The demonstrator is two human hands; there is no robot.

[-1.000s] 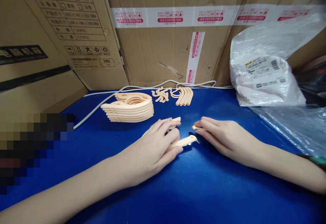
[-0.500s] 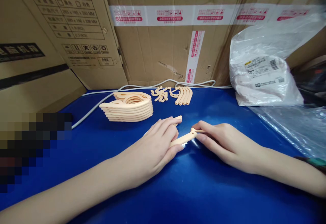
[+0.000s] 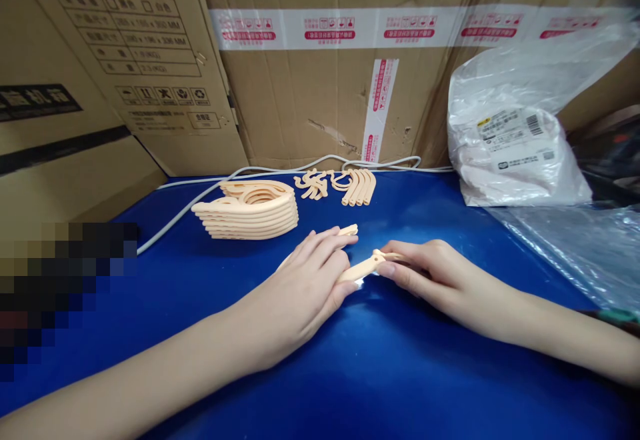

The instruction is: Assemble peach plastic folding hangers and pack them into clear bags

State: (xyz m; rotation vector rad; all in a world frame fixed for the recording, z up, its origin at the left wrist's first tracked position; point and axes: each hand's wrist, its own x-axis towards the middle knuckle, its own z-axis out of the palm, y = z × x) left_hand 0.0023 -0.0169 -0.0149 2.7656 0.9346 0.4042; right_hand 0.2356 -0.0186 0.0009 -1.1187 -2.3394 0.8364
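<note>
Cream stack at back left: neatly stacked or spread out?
Neatly stacked. The cream stack shows curved edges layered one on another, on the blue table beyond the left hand.

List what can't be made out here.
Head view:
Cream piece: rear part, covered by the left hand.
Thin piece: rear end, hidden by the right hand.
Where those pieces meet: too small to tell whether they interlock.
White bag: contents, veiled by its plastic; label print blurred.
Right sleeve: cut off by frame edge.
</note>
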